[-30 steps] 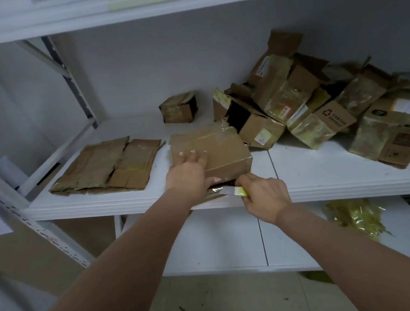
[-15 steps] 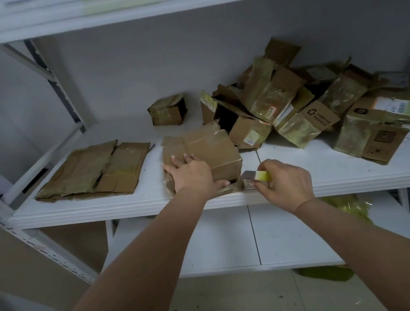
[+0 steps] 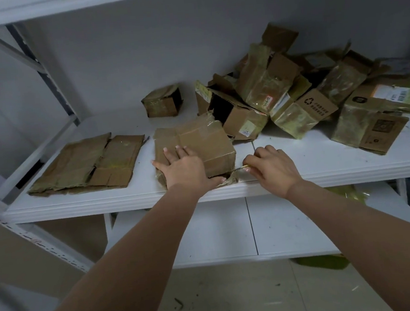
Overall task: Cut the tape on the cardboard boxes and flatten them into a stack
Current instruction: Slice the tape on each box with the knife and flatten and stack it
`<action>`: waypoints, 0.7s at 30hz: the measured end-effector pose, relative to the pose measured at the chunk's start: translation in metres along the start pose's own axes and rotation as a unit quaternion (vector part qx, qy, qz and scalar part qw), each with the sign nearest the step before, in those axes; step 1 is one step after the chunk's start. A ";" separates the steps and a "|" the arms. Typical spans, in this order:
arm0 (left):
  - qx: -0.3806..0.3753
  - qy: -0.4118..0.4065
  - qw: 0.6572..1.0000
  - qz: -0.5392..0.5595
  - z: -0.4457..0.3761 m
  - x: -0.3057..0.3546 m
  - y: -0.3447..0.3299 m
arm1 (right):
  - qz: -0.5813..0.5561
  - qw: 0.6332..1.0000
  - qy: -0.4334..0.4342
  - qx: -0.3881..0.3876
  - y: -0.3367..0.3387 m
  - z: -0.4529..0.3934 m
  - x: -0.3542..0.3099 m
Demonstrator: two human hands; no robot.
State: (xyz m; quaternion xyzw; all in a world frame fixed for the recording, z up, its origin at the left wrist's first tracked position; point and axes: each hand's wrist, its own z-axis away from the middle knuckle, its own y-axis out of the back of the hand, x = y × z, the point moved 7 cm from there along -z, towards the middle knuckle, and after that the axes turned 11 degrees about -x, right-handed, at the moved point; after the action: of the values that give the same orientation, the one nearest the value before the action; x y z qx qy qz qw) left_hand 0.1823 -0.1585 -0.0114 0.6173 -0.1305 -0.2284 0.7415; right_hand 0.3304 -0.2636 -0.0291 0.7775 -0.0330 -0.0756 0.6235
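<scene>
- The left hand (image 3: pixel 184 168) lies flat on top of the cardboard box (image 3: pixel 199 146), fingers straight, pressing it down.
- The right hand (image 3: pixel 272 166) is curled around a small yellow cutter (image 3: pixel 241 168); its tip seems to touch the box's near right corner.
- The box sits at the front edge of the white shelf (image 3: pixel 299 172).
- A flat stack (image 3: pixel 88 163) of cardboard lies to the left.
- A pile of boxes (image 3: pixel 292 93) sits behind on the right, and one small box (image 3: pixel 162 102) is at the back.
</scene>
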 end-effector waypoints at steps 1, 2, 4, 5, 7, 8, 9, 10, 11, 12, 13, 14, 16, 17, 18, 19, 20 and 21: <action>0.000 -0.001 1.000 -0.001 0.000 0.000 0.000 | 0.003 1.000 0.006 0.005 -0.001 -0.001 0.000; 0.000 -0.003 1.000 -0.003 0.000 0.000 0.000 | 0.011 1.000 0.016 0.012 -0.001 -0.003 0.001; 0.002 -0.006 1.000 -0.007 0.000 0.001 -0.001 | 0.036 0.999 0.026 0.009 -0.003 -0.007 0.005; 0.001 -0.007 1.000 -0.008 0.000 0.001 -0.001 | 0.051 0.998 0.024 -0.008 -0.005 -0.008 0.006; 0.000 -0.005 1.000 -0.007 0.000 0.000 -0.002 | 0.080 0.996 0.017 -0.039 -0.008 -0.012 0.009; -0.001 -0.003 1.000 -0.005 0.000 -0.001 -0.003 | 0.088 0.995 0.012 -0.050 -0.010 -0.013 0.010; -0.003 -0.003 1.000 -0.004 -0.001 -0.001 -0.003 | 0.091 0.994 0.005 -0.063 -0.013 -0.012 0.011; -0.005 -0.005 1.000 -0.004 -0.001 -0.002 -0.003 | 0.093 0.992 -0.006 -0.080 -0.017 -0.010 0.014; -0.008 -0.006 1.000 -0.003 -0.001 -0.002 -0.003 | 0.096 0.990 -0.019 -0.101 -0.021 -0.006 0.020; -0.009 -0.007 1.000 -0.002 -0.001 -0.002 -0.003 | 0.103 0.987 -0.034 -0.121 -0.025 0.000 0.028; -0.010 -0.008 1.000 -0.003 -0.001 -0.002 -0.003 | 0.109 0.984 -0.047 -0.132 -0.028 0.006 0.036; -0.009 -0.009 1.000 -0.005 -0.001 -0.001 -0.003 | 0.112 0.983 -0.055 -0.132 -0.028 0.010 0.042; -0.015 -0.010 1.000 -0.009 -0.001 0.001 -0.002 | 0.099 0.988 -0.058 -0.105 -0.026 0.014 0.045; -0.019 -0.012 1.000 -0.012 -0.001 0.002 -0.002 | 0.076 0.992 -0.052 -0.083 -0.022 0.014 0.042; -0.023 -0.016 0.999 -0.018 -0.001 0.003 -0.002 | 0.050 0.996 -0.037 -0.062 -0.019 0.013 0.035; -0.027 -0.023 0.999 -0.026 -0.001 0.003 -0.001 | 0.019 0.999 -0.021 -0.044 -0.017 0.013 0.026; -0.032 -0.031 0.998 -0.033 -0.001 0.002 0.000 | -0.012 1.000 -0.002 -0.024 -0.014 0.013 0.015; -0.039 -0.041 0.998 -0.038 -0.002 -0.001 0.001 | -0.037 0.999 0.013 -0.001 -0.010 0.015 0.004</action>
State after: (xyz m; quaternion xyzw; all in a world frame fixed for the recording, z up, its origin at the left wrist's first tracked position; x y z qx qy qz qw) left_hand 0.1826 -0.1562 -0.0110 0.5827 -0.1287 -0.2866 0.7495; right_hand 0.3316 -0.2758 -0.0427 0.7784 0.0039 -0.0886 0.6215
